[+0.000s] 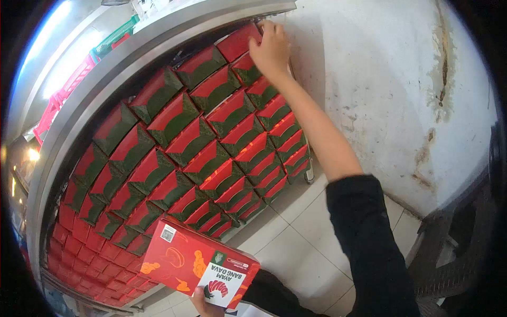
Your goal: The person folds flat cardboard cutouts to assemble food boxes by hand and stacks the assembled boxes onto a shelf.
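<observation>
My left hand [207, 305] grips a red cardboard food box [182, 259] low in the view, thumb on its printed face. The box shows orange drawings and a white panel reading "AYAM BANG DAVA" upside down. At the top right end of a big stack, my right hand [272, 50] has its fingers bent around the corner of another red box [237, 43]; its fingertips are partly hidden. Below and beside that box are rows of red and dark green boxes [214, 127], packed tightly together.
A metal counter edge [100, 66] curves above the stack. Pink [63, 95] and green [116, 34] plastic baskets stand beyond it. On the right is a stained white wall [380, 79], with tiled floor [301, 248] below and a dark slatted structure [449, 253] at the far right.
</observation>
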Motion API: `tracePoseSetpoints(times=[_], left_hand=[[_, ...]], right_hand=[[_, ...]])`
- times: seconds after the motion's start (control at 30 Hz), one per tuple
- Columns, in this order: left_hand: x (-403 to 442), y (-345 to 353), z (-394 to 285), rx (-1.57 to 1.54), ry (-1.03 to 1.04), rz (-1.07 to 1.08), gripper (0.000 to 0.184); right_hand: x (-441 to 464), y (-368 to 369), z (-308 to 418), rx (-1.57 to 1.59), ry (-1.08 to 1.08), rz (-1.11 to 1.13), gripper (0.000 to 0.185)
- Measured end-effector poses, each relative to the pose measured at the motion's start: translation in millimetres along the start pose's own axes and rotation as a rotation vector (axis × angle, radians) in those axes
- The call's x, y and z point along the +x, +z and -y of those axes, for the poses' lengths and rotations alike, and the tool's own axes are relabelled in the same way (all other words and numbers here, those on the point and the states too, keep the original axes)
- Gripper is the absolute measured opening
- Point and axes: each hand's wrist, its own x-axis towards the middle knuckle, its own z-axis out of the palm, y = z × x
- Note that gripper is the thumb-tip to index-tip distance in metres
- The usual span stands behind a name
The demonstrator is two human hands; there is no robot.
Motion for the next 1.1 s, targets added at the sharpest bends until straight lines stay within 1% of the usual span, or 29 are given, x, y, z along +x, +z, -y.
tracePoseSetpoints(times=[0.03,0.07,0.1,0.13,0.17,0.2,0.23,0.27,0.3,0.33,0.37,0.43,0.47,0.5,0.57,0.63,0.67,0.7,0.77,0.8,0.83,0.87,0.9,0.97,1.03,1.1], left_hand=[[1.7,3.7,-0.9,-0.004,0.018,-0.025,0.056],[5.4,3.3,-4.1,-0.037,0.045,0.001,0.05],[10.3,3.6,-13.1,-0.041,0.114,0.204,0.045],[6.8,29.9,-27.0,-0.009,0.149,0.126,0.043],[6.6,58.7,-39.6,0.022,0.183,0.047,0.042],[11.1,65.3,-44.6,0.037,0.187,0.098,0.048],[13.7,69.9,-48.9,0.055,0.187,0.15,0.054],[15.1,80.4,-52.8,-0.261,-0.013,0.131,0.051],[9.6,106.1,-64.5,-0.213,-0.026,0.061,0.052],[16.1,104.7,-62.0,-0.244,-0.068,0.147,0.053],[22.7,103.4,-59.2,-0.276,-0.109,0.233,0.053],[10.8,141.3,-77.5,-0.239,-0.123,0.283,0.054],[11.3,156.1,-78.1,-0.196,-0.064,0.288,0.052],[15.9,161.6,-76.7,-0.089,-0.001,0.372,0.059],[27.5,164.7,-75.0,0.007,-0.041,0.529,0.073],[33.7,174.9,-85.0,0.189,-0.018,0.673,0.083],[39.3,178.1,-91.2,0.32,0.038,0.75,0.081],[50.1,178.4,-93.2,0.35,0.174,0.795,0.066],[64.6,189.1,-106.6,0.612,0.537,0.665,0.046],[78.7,196.5,-112.5,0.703,0.702,0.599,0.041],[94.8,205.3,-119.2,0.79,0.865,0.529,0.037],[110.1,216.2,-127.7,0.951,1.119,0.436,0.036],[125.7,229.0,-135.6,1.103,1.372,0.329,0.036],[156.4,259.1,-147.7,1.218,1.641,0.227,0.036],[186.1,290.0,-152.0,1.351,1.841,0.099,0.039],[210.9,323.7,-155.5,1.443,1.912,0.053,0.04]], right_hand=[[-12.0,-20.5,16.0,0.23,-0.139,0.065,0.025],[-29.7,-51.1,35.9,0.462,-0.277,0.133,0.028],[-49.6,-88.9,58.4,0.645,-0.395,0.347,0.034],[-72.4,-122.5,78.9,0.915,-0.596,0.492,0.044],[-99.0,-155.2,93.0,0.925,-0.745,0.67,0.044],[-125.7,-187.8,107.0,0.932,-0.881,0.864,0.045],[-138.3,-201.6,114.4,0.873,-0.954,0.82,0.042],[-150.9,-215.2,121.7,0.814,-1.025,0.772,0.042],[-163.4,-228.8,128.9,0.758,-1.093,0.721,0.044],[-162.2,-230.4,128.5,0.661,-1.103,0.625,0.047],[-155.0,-228.3,122.9,0.593,-1.106,0.576,0.049],[-140.6,-224.2,111.7,0.455,-1.108,0.481,0.053],[-131.5,-221.9,102.0,0.428,-1.109,0.442,0.046],[-121.7,-220.4,90.2,0.413,-1.095,0.438,0.041],[-101.8,-218.3,65.4,0.394,-1.052,0.466,0.034],[-81.3,-214.0,46.4,0.301,-0.936,0.403,0.033],[-72.3,-211.6,35.3,0.271,-0.927,0.389,0.037],[-64.5,-209.7,24.5,0.242,-0.917,0.376,0.04],[-50.7,-209.2,10.0,0.261,-0.832,0.391,0.052],[-45.4,-207.6,0.9,0.267,-0.831,0.393,0.052],[-40.0,-206.0,-8.3,0.235,-0.825,0.346,0.058],[-35.5,-205.3,-15.9,0.2,-0.821,0.299,0.064],[-31.4,-204.9,-21.1,0.199,-0.826,0.304,0.064],[-21.7,-205.2,-30.4,0.174,-0.768,0.288,0.07],[-17.2,-203.5,-43.9,0.171,-0.768,0.303,0.072],[-10.3,-200.7,-55.9,0.296,-0.721,0.342,0.075]])
